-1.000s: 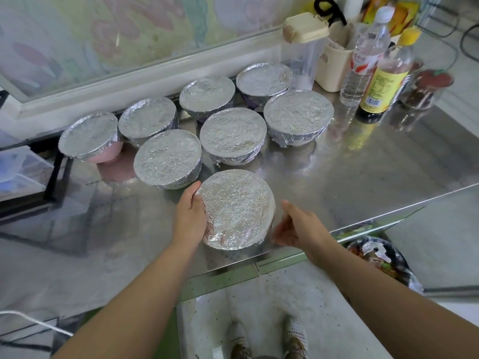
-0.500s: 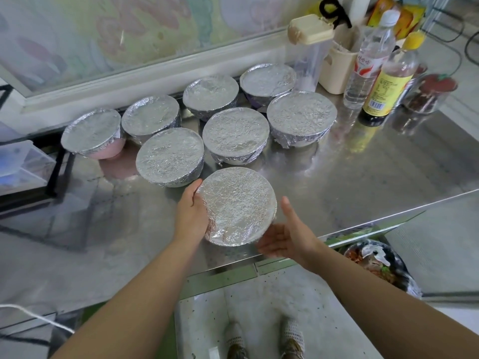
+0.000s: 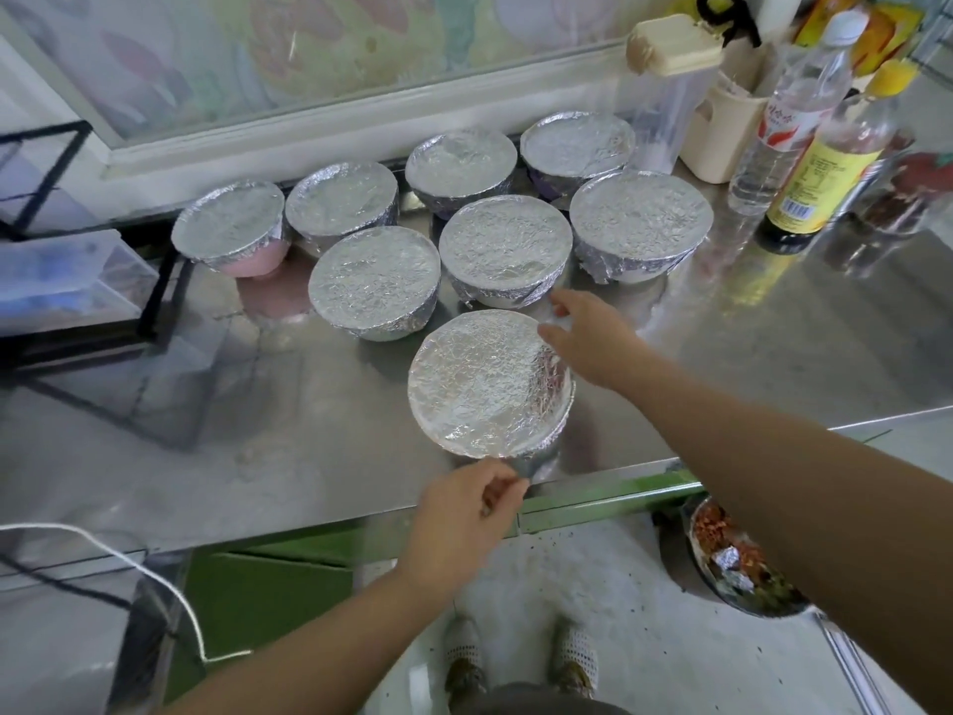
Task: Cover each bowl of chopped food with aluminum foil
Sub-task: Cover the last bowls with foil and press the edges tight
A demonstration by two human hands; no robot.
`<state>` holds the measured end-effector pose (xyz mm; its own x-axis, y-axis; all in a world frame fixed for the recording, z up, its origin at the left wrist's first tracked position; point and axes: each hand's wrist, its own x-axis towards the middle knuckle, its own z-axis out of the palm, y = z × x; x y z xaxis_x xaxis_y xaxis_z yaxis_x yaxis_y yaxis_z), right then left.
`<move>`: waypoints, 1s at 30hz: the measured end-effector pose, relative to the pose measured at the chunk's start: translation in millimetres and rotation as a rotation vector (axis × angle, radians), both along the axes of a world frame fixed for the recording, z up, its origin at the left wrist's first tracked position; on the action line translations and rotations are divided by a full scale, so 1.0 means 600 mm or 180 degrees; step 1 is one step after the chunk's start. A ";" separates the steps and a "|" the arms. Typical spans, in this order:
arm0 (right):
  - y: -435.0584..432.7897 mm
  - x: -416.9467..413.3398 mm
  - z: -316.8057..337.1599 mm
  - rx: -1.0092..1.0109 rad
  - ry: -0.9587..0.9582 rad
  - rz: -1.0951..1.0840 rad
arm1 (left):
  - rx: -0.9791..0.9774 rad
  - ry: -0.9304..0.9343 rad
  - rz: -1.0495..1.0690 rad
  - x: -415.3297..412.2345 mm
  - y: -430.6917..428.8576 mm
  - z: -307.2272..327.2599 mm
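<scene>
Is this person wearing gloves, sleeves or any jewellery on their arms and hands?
No. The left hand and right hand are bare, with no gloves, rings or bracelets showing. The arms are bare too, with no watch, and no sleeve comes into view.

A single head-worn wide-angle view looks steeply down, close over the steel counter [image 3: 309, 446] edge.
</scene>
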<state>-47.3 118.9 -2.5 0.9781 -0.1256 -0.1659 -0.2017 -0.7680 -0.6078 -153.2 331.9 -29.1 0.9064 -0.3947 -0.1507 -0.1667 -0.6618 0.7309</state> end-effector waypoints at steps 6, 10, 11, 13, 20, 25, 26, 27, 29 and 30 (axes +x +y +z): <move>0.014 0.000 -0.024 0.0008 -0.0014 -0.0233 | -0.1912 0.2659 0.1481 0.006 -0.055 -0.012; 0.014 -0.012 -0.025 0.0156 0.0052 -0.0443 | -0.2754 0.3331 0.2180 0.010 -0.068 -0.014; 0.013 -0.016 -0.026 0.0243 0.0088 -0.0514 | -0.2905 0.3387 0.2348 0.014 -0.065 -0.016; 0.011 -0.029 -0.029 0.0513 0.0202 -0.0685 | -0.3120 0.3434 0.2601 0.023 -0.056 -0.018; 0.040 -0.036 0.015 -0.0551 -0.0147 0.0298 | -0.2958 0.3082 0.2754 0.039 -0.018 -0.027; 0.119 0.023 0.023 -0.1185 0.0456 0.1594 | -0.2852 0.2930 0.2499 0.034 0.003 -0.028; 0.128 0.034 0.017 -0.1279 0.0578 0.1620 | -0.2926 0.2968 0.2446 0.033 0.007 -0.026; 0.135 0.044 0.012 -0.1331 0.0672 0.1613 | -0.3030 0.3031 0.2425 0.032 0.011 -0.025; 0.143 0.058 0.005 -0.1400 0.0818 0.1564 | -0.3307 0.3219 0.2451 0.033 0.019 -0.024; 0.146 0.062 0.001 -0.1456 0.0873 0.1547 | -0.3455 0.3333 0.2440 0.033 0.022 -0.025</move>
